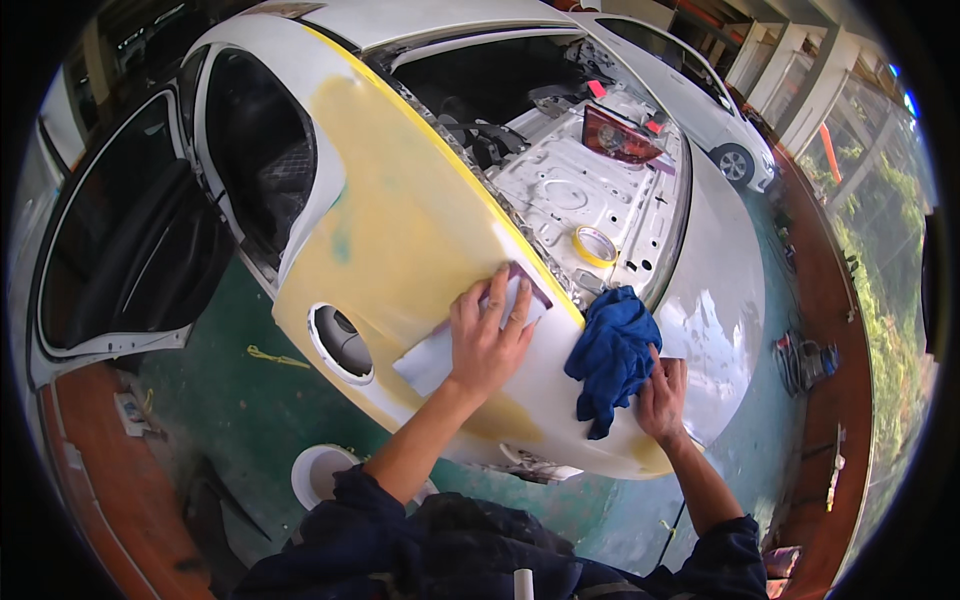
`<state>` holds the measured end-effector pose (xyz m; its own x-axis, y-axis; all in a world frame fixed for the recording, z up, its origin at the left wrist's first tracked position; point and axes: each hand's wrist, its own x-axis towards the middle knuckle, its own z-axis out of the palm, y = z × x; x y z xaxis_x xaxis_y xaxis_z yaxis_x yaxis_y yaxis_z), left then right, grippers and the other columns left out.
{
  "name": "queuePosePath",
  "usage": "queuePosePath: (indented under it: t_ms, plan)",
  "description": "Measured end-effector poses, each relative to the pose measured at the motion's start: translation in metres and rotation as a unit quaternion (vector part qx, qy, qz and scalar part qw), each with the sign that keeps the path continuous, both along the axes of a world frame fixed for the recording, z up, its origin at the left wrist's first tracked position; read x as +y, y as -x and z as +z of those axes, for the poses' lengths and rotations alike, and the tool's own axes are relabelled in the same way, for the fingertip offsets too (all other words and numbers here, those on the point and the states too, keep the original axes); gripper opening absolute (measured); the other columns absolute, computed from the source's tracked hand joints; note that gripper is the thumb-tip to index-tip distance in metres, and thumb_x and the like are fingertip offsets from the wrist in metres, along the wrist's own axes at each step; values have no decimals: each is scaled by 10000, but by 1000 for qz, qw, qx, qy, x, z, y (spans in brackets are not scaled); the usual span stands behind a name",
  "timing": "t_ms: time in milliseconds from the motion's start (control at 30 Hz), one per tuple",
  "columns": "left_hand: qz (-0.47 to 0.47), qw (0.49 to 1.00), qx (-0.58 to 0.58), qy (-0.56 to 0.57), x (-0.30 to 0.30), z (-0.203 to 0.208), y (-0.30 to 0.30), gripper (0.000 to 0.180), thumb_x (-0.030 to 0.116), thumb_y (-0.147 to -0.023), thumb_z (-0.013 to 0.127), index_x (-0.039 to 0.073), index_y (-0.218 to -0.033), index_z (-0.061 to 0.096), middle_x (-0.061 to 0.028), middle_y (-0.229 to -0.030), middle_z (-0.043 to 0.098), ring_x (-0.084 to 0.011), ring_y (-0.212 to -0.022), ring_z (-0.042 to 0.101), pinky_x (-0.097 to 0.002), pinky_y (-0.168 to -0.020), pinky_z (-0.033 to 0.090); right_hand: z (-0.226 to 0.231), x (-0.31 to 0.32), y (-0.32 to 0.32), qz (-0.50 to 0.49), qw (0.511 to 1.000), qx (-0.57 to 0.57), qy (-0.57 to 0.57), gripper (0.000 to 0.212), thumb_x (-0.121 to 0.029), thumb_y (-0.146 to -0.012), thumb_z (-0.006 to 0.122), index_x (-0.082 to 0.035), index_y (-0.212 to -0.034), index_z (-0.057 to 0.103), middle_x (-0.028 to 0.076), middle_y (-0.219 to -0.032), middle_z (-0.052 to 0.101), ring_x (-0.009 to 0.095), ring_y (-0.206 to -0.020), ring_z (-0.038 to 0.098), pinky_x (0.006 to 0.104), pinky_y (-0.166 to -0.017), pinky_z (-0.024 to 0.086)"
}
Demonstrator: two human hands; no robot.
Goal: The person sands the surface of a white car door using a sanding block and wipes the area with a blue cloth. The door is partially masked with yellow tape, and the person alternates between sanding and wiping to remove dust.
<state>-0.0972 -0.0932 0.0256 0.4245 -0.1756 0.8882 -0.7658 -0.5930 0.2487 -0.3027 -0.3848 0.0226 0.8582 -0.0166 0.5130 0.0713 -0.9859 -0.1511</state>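
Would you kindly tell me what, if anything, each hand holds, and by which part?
The left hand holds down the white sheet at its upper right part. Whether the right hand grips the blue cloth, at its right edge, cannot be told.

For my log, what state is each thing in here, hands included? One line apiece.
Left hand: fingers spread over the sheet
Sheet: laid against the yellowish panel
Right hand: at the cloth's edge, grip unclear
Blue cloth: crumpled
Tape roll: lying on the metal deck
Car door: swung open
Round opening: uncovered
Bucket: partly hidden
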Motion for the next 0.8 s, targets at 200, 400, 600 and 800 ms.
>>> queuePosePath:
  t_ms: [200, 400, 600, 800]
  plan:
    - [131, 986, 4, 100, 56, 30, -101, 574, 157, -837, 835, 7, -1371, 686, -251, -1459, 608, -426, -1101, 571, -523, -954, 502, 3, 5, -8, 14, 1000, -14, -1, 609, -8, -855, 571, 67, -1460, 571, 221, -1060, 576, 394, -995, 541, 514, -941, 456]
    - [36, 999, 8, 25, 3, -10, 6, 639, 219, -789, 887, 20, -1363, 689, -257, -1449, 608, -417, -1087, 588, -497, -918, 520, 2, 2, -2, 15, 999, -31, 15, 582, -4, -865, 539, 76, -1439, 590, 212, -1045, 571, 379, -980, 545, 514, -930, 462]
    - [172, 981, 21, 92, 49, 54, -118, 565, 215, -816, 858, 21, -1327, 718, -210, -1430, 646, -423, -1052, 597, -475, -893, 542, -4, -5, -2, 14, 999, -12, -28, 536, -67, -938, 508, 50, -1454, 596, 226, -1114, 567, 386, -1024, 556, 505, -984, 461]
    - [57, 964, 156, 207, 86, 79, -113, 554, 223, -836, 862, -6, -1322, 729, -232, -1350, 704, -392, -1044, 664, -440, -938, 555, 1, -9, -9, 1, 991, -27, -131, 558, -266, -1005, 519, 13, -1482, 596, 265, -1358, 519, 396, -1198, 532, 524, -1059, 430]
